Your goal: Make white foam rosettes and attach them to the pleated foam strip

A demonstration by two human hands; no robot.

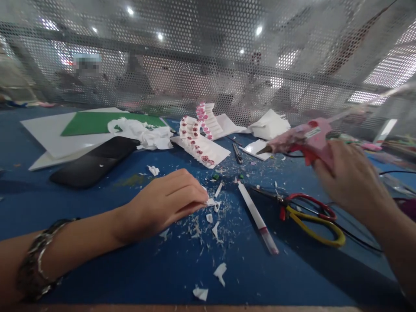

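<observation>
My right hand (354,182) grips a pink hot glue gun (308,135), held above the blue table with its nozzle pointing left. At the centre of the table, my left hand (172,197) is closed in a pinch. A small white scrap (211,202) shows at its fingertips; the rest of what it pinches is hidden. White shreds and bits lie around those fingers. Beside them rests a white stick-like pen or tube (253,206) with a clear, reddish end. Scissors (308,219) with red and yellow handles lie below the glue gun.
Behind my left hand are a black phone-like case (97,162), crumpled white paper (146,134) and a green sheet (87,123). White pieces edged with pink and dark red dots (204,149) stand mid-table near a cutter knife (237,153). A perforated metal screen (208,56) rises behind.
</observation>
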